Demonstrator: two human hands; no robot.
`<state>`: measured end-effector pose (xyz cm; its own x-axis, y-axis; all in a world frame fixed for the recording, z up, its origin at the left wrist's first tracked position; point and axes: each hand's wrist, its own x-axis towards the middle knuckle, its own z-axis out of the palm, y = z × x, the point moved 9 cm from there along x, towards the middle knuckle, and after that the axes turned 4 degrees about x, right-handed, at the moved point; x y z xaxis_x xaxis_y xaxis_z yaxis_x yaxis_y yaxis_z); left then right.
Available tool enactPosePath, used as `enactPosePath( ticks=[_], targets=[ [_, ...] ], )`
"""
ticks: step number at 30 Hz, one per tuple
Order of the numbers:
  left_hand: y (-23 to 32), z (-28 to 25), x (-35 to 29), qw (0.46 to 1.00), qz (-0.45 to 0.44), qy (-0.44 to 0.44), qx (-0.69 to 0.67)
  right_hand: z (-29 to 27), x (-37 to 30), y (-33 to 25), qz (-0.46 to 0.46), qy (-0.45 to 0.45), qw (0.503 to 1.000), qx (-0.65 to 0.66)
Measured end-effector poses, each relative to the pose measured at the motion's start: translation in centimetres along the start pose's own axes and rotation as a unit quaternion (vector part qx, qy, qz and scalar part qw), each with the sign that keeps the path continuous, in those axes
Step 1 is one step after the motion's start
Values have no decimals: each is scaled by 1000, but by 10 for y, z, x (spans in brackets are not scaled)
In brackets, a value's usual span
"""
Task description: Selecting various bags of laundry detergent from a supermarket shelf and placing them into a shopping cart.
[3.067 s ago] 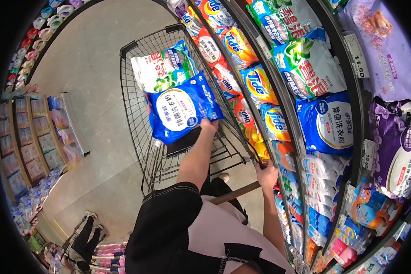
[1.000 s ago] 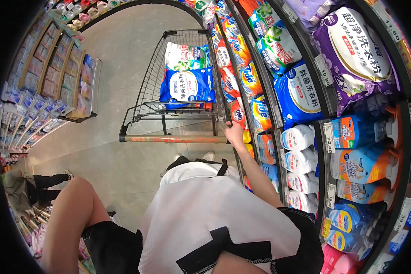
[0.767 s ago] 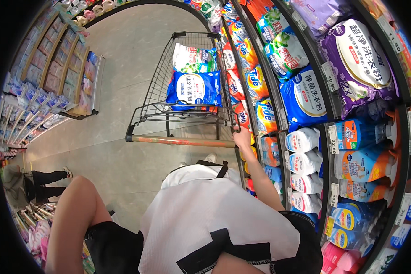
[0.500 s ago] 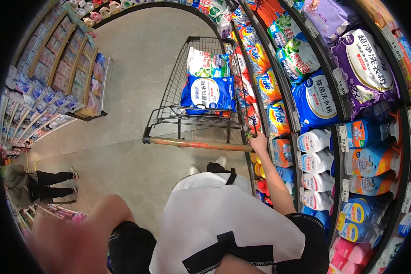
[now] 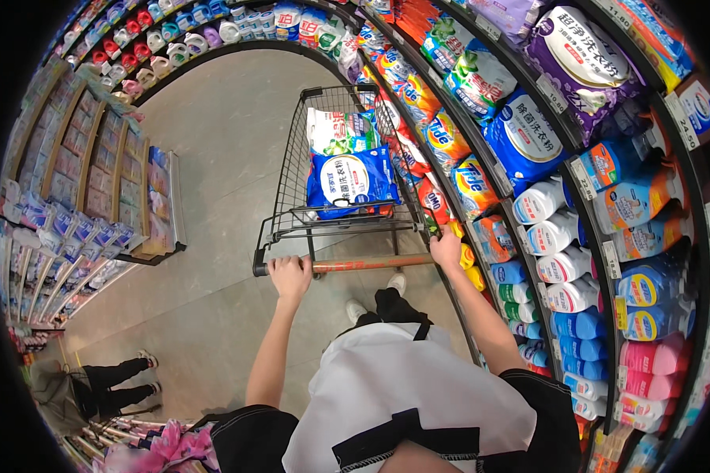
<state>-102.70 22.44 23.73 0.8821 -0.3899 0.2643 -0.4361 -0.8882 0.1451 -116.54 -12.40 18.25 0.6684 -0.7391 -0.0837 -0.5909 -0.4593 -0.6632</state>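
Both my hands grip the handlebar (image 5: pixel 355 264) of a black wire shopping cart (image 5: pixel 285 169) in front of me. My left hand (image 5: pixel 290 277) is wrapped round the bar near its left end. At the right end, my right hand (image 5: pixel 446 246) is closed round it. Inside the cart lies a blue bag of laundry powder (image 5: pixel 375 175) with a white round label, nearest the handle. Behind it rests a white and green bag of detergent (image 5: pixel 331 130), partly covered by the blue one.
Shelves of detergent bags (image 5: pixel 525 130) and bottles (image 5: pixel 564 266) run close along my right and curve round the far end. A shelf unit of small packs (image 5: pixel 95 150) stands left of the aisle. Another person (image 5: pixel 95 386) is at the lower left. Grey floor (image 5: pixel 221 142) lies between.
My left hand, blurred at the lower left before, has come forward and taken hold of the handlebar. My right hand stays on the bar. The view has shifted slightly.
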Motion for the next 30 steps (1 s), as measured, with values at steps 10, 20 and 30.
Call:
enactPosePath(
  ticks=[10, 20, 30],
  targets=[
    [2, 18, -18, 955, -32, -285, 78, -13, -36, 24, 25, 28, 999, 4],
    [26, 59, -100, 822, -42, -568, 0, -39, -79, 75, 58, 24, 997, 34],
    [74, 51, -177, 786, -75, -613, -10, -58, -107, 117, -17, -23, 999, 37]
  ],
)
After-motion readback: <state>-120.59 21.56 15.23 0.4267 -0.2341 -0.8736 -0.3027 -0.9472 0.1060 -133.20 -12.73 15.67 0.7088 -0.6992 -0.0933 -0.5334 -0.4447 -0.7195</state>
